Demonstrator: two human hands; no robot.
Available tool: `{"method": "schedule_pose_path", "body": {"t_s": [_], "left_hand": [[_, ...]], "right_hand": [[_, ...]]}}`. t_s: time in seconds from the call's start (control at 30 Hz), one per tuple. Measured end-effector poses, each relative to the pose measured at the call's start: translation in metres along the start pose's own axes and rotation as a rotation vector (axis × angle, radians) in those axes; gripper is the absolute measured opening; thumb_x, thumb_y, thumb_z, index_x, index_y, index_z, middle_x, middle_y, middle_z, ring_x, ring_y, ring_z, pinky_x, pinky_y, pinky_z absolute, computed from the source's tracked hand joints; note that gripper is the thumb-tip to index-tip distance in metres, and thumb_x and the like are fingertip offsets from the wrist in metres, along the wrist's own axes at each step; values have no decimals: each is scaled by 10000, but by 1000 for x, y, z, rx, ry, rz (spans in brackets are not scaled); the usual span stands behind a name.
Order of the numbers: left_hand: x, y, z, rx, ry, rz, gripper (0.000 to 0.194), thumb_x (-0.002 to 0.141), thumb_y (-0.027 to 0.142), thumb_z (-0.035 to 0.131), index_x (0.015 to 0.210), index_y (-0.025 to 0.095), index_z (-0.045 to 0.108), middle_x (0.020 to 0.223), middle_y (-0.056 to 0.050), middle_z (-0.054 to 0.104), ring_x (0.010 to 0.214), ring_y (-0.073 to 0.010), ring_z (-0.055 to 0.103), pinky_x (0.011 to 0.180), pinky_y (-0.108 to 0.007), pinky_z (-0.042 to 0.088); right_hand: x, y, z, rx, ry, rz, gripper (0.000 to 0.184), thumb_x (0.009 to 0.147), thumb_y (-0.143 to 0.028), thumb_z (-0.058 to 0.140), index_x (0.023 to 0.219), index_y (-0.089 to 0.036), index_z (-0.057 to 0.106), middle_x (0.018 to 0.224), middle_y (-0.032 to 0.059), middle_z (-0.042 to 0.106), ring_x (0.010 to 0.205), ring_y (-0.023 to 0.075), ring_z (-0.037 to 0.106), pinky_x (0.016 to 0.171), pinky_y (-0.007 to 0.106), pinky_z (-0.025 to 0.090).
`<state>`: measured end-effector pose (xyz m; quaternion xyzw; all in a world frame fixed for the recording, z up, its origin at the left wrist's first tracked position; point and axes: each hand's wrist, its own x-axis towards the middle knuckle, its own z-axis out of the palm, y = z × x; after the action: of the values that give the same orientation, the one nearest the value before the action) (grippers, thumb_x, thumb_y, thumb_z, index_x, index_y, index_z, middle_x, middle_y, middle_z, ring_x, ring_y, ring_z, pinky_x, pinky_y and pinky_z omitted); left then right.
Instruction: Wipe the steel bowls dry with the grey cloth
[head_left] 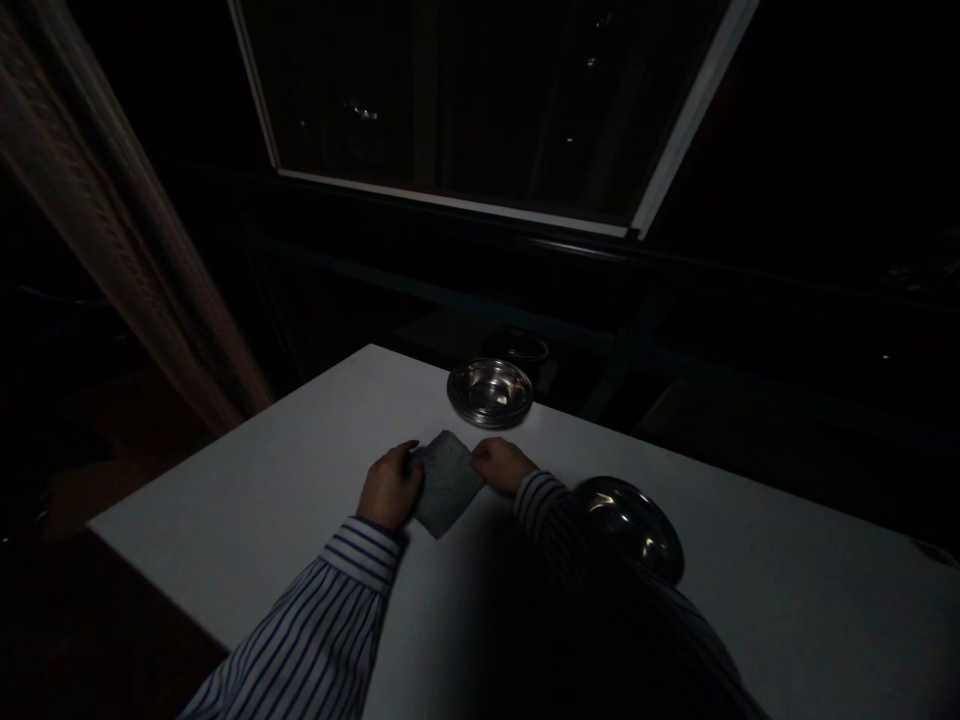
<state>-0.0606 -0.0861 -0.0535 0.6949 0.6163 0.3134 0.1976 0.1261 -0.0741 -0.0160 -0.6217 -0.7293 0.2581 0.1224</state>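
Observation:
A small grey cloth [446,482] lies folded on the white table [255,500]. My left hand [390,487] is closed on its left edge, and my right hand [501,464] pinches its upper right corner. Both sleeves are white with blue stripes. A shiny steel bowl [490,391] stands just beyond the cloth near the table's far edge. Another steel dish [634,522] lies upside down to the right of my right forearm.
The room is very dark. A pale curtain [112,240] hangs at the left and a dark window with a white frame [679,130] fills the back. The table's near left corner drops off into shadow.

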Motion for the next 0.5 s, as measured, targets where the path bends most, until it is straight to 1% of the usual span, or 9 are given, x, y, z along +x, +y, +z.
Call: {"method": "schedule_pose_path", "body": {"t_s": [0.07,0.17,0.2,0.27,0.33,0.37,0.43,0.5], "left_hand": [[0,1,0,-84,4,-33,503,702,284,465,1172,107,493,1012,-121,626,910,-221,590,800,-340,450],[-1,4,-1,-220,-2,-68,521,672,305,494,1154,107,506,875,-77,651,815,-207,611,735,-337,476],[-2,6,-2,-268,-8,-72,496,673,321,496,1116,102,533,837,-68,652,795,-205,613,722,-334,479],[-4,11,-5,-354,-23,-73,414,681,371,499,972,96,603,787,-69,649,779,-207,611,706,-328,482],[-7,19,-7,-420,-37,-66,376,684,430,509,834,104,622,763,-75,647,771,-211,610,696,-323,483],[-8,23,-9,-465,-42,-62,375,680,449,524,813,110,615,762,-75,647,766,-210,610,695,-322,483],[-12,33,-11,-603,-49,-54,396,664,448,568,881,118,593,815,-79,654,786,-204,610,712,-319,482],[-16,43,-13,-770,-70,-41,462,640,412,619,1004,132,567,955,-94,646,878,-204,596,762,-308,469]], "right_hand": [[-6,-3,-5,33,35,-31,213,734,-208,451,861,-143,609,896,79,640,846,185,579,707,266,404],[-18,-7,-13,95,73,-105,216,739,-185,437,899,-148,577,887,66,632,822,168,573,698,259,406],[-23,-8,-17,118,83,-133,218,744,-183,432,912,-152,567,893,61,629,824,162,572,699,253,407],[-33,-10,-24,165,97,-183,211,758,-189,426,920,-163,559,903,48,625,838,150,570,708,242,411],[-43,-11,-31,203,102,-223,189,770,-207,432,904,-171,560,905,34,625,849,139,570,714,229,415],[-48,-10,-34,224,100,-239,178,773,-217,439,894,-173,561,900,27,627,846,135,572,713,224,417],[-56,-8,-40,292,90,-258,159,768,-230,460,874,-172,562,875,17,631,820,131,578,698,222,422],[-62,-4,-43,394,71,-248,147,752,-232,483,858,-167,562,837,11,631,776,130,581,670,223,425]]}}
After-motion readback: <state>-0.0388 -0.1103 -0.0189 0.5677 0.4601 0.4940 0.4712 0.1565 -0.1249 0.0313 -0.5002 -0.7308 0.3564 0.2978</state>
